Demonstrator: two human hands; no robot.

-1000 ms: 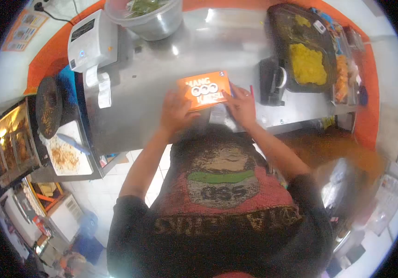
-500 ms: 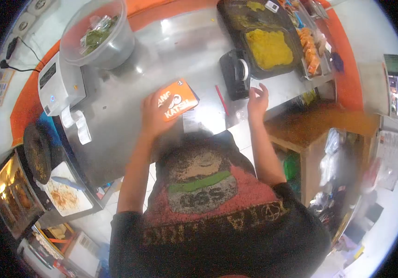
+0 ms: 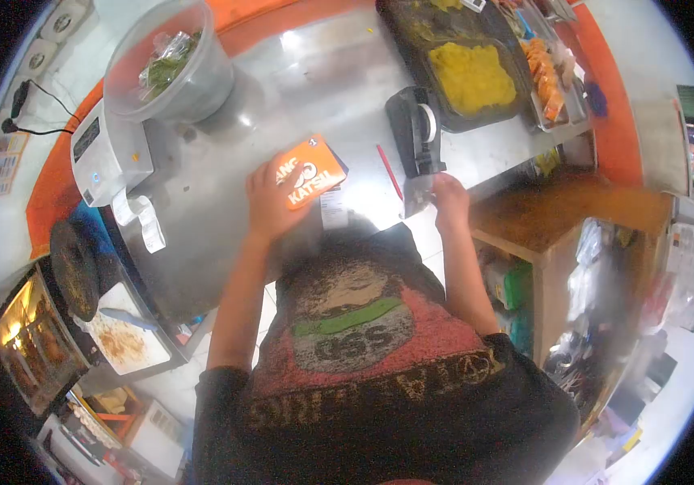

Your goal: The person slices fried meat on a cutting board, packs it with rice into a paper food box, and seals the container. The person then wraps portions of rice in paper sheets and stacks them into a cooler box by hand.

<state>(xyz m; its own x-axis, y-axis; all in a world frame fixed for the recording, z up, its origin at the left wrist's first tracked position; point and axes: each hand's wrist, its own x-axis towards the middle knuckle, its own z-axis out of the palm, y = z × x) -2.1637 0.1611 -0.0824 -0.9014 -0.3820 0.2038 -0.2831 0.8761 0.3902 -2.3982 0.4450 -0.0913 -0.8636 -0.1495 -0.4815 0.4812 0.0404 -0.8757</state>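
An orange printed food box [image 3: 318, 171] lies on the steel counter, and my left hand [image 3: 272, 202] is closed over its left side. White paper with print [image 3: 333, 210] sticks out from under the box's near edge. At the front of the black tape dispenser [image 3: 406, 133], which carries a roll of tape, my right hand [image 3: 450, 202] has its fingers pinched together. A short piece of clear tape [image 3: 418, 194] shows between the dispenser and those fingers. Beside the dispenser rests a thin red stick [image 3: 389, 170], perhaps a pen.
A label printer [image 3: 112, 153] with a curling paper strip stands at left, below a clear tub [image 3: 161, 69] of greens. Back right are a black tray [image 3: 476, 120] of yellow food and a tray of orange slices [image 3: 542, 77]. A cutting board [image 3: 124, 327] with a knife sits lower left.
My right hand has moved to the dispenser's front, its fingers closing from a loose curl into a pinch on the tape. The left hand stays on the box.
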